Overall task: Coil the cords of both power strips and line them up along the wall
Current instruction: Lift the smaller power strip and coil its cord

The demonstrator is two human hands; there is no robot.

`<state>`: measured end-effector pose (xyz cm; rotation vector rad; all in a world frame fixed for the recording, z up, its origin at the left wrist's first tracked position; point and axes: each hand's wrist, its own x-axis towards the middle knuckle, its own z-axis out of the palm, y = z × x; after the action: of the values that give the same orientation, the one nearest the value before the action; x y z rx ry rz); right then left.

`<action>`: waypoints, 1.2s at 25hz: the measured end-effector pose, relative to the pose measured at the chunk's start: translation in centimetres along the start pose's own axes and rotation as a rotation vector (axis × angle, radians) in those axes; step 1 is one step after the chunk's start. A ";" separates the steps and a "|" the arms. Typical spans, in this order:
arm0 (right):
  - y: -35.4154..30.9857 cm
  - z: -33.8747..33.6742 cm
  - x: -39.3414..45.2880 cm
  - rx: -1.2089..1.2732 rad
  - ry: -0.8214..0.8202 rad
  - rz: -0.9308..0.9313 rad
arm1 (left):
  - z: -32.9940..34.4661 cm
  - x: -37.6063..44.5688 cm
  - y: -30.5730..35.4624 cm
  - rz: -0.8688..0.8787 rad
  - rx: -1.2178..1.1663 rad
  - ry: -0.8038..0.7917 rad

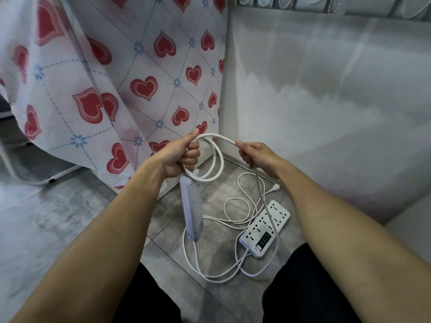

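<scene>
Grey tile floor [70, 217] runs up to a pale wall [326, 89] on the right, and a heart-print cloth [140, 66] hangs over the left and back of the corner. Dark trouser legs [303, 287] show at the bottom edge.

Both forearms reach forward over the floor. The left hand [177, 157] is clenched around a few loops of white cord [210, 159], thumb up on top of the coil; the loops hang below the fist. From them a narrow strip [192, 210] dangles upright, its lower end close above the tiles, with more cord trailing from that end in a long bend across the floor.

The right hand [253, 153] pinches the same cord just beside the coil, fingers curled around it; a short span arcs between the two hands, and the rest drops from the right hand down toward the floor.

A wider strip [265, 229] with rows of sockets and a dark switch panel lies flat on the tiles near the wall, angled away from it. Its own cord [238, 203] sprawls uncoiled in loose loops beside it, and a plug [276, 187] lies close to the wall's base.
</scene>
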<state>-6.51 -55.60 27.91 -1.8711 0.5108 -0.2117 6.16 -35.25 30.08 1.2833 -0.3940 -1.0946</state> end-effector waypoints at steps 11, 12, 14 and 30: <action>6.1 -4.7 -1.2 -0.077 -0.038 0.303 | -3.2 0.0 1.1 0.068 -0.423 0.271; 6.5 -5.0 -1.3 -0.071 -0.030 0.318 | -3.3 0.0 1.2 0.071 -0.441 0.286; 7.0 -5.2 -1.3 -0.073 -0.016 0.341 | -3.4 0.0 1.2 0.071 -0.464 0.300; -6.8 3.6 -2.6 -0.348 -0.394 -0.307 | 0.2 1.6 -0.1 0.157 0.093 0.152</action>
<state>-5.81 -49.45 33.18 -2.2581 -0.0169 0.0516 6.73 -36.70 29.56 1.3839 -0.4276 -0.8497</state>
